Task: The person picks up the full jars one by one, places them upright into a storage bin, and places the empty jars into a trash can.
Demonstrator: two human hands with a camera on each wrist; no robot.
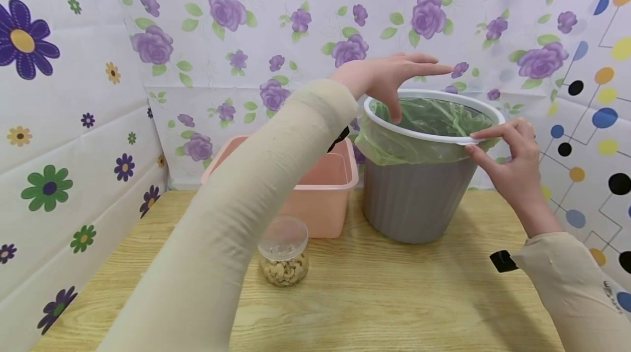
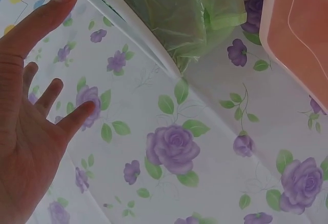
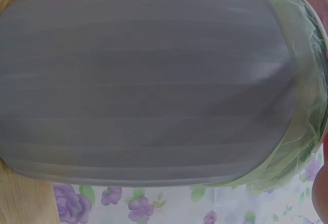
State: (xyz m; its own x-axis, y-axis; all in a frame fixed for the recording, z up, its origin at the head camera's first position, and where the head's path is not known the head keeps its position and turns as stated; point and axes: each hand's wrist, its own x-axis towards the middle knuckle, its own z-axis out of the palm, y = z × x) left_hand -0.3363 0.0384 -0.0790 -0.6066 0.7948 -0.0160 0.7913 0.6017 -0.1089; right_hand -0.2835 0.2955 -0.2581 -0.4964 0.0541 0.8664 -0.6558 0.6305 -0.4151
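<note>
- We pinch the rim [image 1: 434, 138] between the thumb and forefinger of our right hand [image 1: 517, 160].
- Our left hand [image 1: 389, 75] spreads wide, fingers extended, above the rim's left side; whether its thumb touches, we cannot tell.
- We see the bin [image 1: 414, 204] on the table [image 1: 374, 308], just beside the tub [image 1: 322, 212] and near the flowered cloth [image 1: 197, 105].
- Bare wood spreads in front of the bin; the jar [image 1: 284, 272] stands nearer us, leftward.
- The bin's mouth faces up, its long axis roughly upright, narrowing downward.
- Green bag [image 1: 394, 149] folds over its edge.
</note>
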